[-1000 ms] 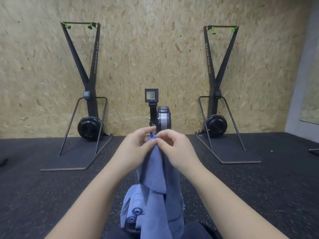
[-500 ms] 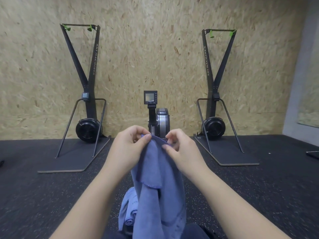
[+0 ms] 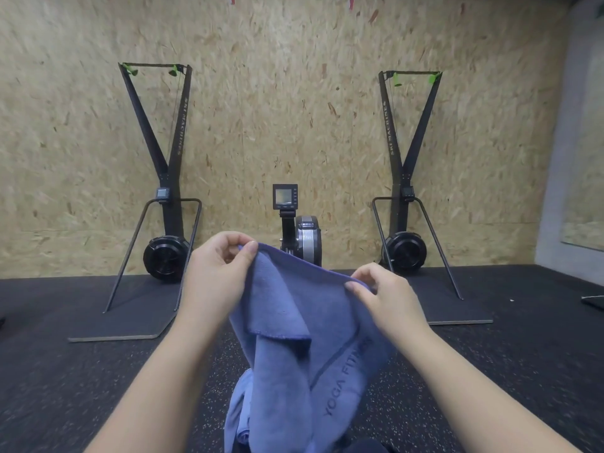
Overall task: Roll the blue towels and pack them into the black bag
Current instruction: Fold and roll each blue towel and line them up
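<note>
Left hand (image 3: 219, 275) and right hand (image 3: 385, 297) each pinch top edge of towel (image 3: 310, 348), held up in air over floor; rest hangs limp. Soft, light, floppy; best held at corners, kept taut for rolling. Bag unseen

Two bare forearms are showing, one from the near left and one from the near right, with no sleeves, watch, rings or gloves covering them. The left hand (image 3: 217, 277) and right hand (image 3: 387, 297) are showing short, unpainted nails on their fingers (image 3: 250, 250).
</note>
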Tool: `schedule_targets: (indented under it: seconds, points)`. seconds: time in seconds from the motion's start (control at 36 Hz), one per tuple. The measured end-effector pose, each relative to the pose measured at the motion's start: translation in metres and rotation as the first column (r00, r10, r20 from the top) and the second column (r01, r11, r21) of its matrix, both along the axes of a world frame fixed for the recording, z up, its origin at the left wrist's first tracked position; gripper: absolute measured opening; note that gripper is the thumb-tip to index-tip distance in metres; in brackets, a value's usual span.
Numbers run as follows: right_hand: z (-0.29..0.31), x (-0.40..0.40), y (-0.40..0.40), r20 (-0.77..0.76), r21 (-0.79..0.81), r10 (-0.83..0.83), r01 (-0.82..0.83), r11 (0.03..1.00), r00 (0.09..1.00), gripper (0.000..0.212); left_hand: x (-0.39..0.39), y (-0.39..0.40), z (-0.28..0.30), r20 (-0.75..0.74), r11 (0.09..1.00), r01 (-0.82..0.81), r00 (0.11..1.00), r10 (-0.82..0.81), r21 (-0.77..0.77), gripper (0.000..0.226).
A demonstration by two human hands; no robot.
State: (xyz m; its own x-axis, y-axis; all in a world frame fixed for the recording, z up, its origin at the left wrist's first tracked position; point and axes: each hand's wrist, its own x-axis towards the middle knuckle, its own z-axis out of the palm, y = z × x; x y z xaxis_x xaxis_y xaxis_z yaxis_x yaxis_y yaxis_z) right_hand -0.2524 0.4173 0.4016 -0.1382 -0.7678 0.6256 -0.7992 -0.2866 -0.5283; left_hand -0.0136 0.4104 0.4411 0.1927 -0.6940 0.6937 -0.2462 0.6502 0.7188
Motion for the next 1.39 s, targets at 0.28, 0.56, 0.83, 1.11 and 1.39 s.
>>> schedule_targets:
  seconds: [0.28,0.56,0.83,1.11,1.39]
  points:
    - [0.019,0.010,0.003,0.259,-0.025,0.187,-0.187,0.982,0.948,0.022,0.009,0.002,0.004,0.010,0.999,-0.044,0.999,0.044,0.022,0.013]
    - [0.043,0.049,0.007,0.239,0.037,0.279,-0.296,0.954,0.930,0.024,-0.003,-0.002,-0.016,-0.026,0.961,0.097,0.995,-0.093,0.259,0.006]
    - [0.039,0.067,0.016,0.305,-0.008,0.340,-0.355,0.935,0.889,0.014,-0.036,0.016,-0.023,-0.100,0.897,0.330,0.944,-0.315,0.292,0.034]
    - [0.037,0.057,0.040,0.532,-0.041,0.434,-0.491,0.870,0.727,0.026,-0.037,0.037,-0.027,-0.024,0.877,0.434,0.898,-0.439,0.206,0.046]
    - [0.030,0.060,0.043,0.501,-0.029,0.536,-0.606,0.795,0.679,0.034,-0.040,0.028,-0.032,0.077,0.981,0.158,0.983,-0.167,0.113,0.018]
